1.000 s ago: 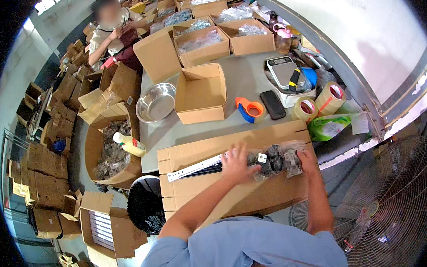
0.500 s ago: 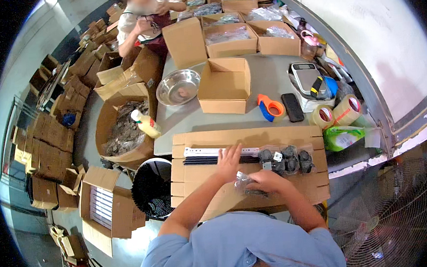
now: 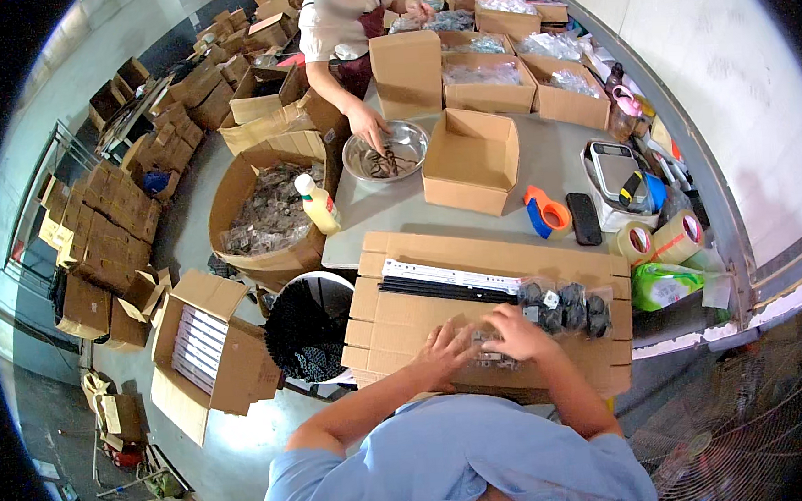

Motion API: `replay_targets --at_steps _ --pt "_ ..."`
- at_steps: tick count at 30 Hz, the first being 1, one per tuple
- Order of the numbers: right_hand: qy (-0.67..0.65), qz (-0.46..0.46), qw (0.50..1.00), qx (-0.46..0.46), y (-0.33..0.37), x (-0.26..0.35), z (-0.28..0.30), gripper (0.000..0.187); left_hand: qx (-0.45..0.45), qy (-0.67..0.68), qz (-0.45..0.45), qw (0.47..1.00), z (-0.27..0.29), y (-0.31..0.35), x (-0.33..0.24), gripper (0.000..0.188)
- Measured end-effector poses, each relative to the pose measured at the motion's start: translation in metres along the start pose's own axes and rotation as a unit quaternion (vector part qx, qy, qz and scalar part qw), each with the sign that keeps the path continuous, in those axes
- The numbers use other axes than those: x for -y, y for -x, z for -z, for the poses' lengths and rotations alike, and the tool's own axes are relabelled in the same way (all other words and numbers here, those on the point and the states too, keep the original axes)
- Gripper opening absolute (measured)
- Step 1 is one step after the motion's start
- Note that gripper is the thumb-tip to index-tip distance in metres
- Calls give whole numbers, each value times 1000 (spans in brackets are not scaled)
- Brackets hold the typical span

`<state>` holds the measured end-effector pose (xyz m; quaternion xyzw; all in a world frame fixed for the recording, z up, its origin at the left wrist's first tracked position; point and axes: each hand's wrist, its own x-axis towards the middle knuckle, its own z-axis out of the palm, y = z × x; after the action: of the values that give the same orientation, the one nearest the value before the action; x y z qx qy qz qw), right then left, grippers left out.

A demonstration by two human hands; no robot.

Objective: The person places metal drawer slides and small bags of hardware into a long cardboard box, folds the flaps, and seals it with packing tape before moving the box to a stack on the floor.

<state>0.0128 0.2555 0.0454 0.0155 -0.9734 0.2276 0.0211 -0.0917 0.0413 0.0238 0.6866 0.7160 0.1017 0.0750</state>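
Observation:
My left hand point(image 3: 444, 351) and my right hand point(image 3: 519, 335) come together over the near part of a flat cardboard carton point(image 3: 393, 343). My right fingers pinch a small clear plastic bag point(image 3: 497, 360) with little metallic pieces showing in it. The left fingers lie right beside the bag, blurred, so their grip is unclear. Beyond my hands lie white metal strips point(image 3: 435, 277) and thin black rods point(image 3: 445, 290), side by side across the carton. At their right end sit clear packs of round black parts point(image 3: 565, 309).
On the table stand an open cardboard box point(image 3: 469, 168), an orange-blue tape dispenser point(image 3: 547, 214), a phone point(image 3: 585, 219) and tape rolls point(image 3: 677, 235). Across it, a co-worker's hand point(image 3: 368, 124) reaches into a steel bowl point(image 3: 351, 157). A white bucket point(image 3: 334, 282) of black pieces stands at left.
My left hand has left the strips and come back toward the bag by my right hand. The view has shifted. The co-worker's hand has come down into the bowl, where dark pieces show.

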Motion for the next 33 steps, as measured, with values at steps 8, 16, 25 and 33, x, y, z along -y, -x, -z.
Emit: replay_targets --at_steps 8,16,25,33 --pt "61 -192 968 -152 -62 -107 45 56 140 -20 10 990 34 -32 -10 122" --pt "45 -277 960 21 -95 -96 46 70 448 425 38 786 16 -107 100 91" --pt "-11 -201 975 -94 -55 -73 44 60 338 195 -113 914 104 -106 57 92" --pt "-39 -258 926 -271 -11 -50 37 45 -122 145 444 876 120 -200 351 46"
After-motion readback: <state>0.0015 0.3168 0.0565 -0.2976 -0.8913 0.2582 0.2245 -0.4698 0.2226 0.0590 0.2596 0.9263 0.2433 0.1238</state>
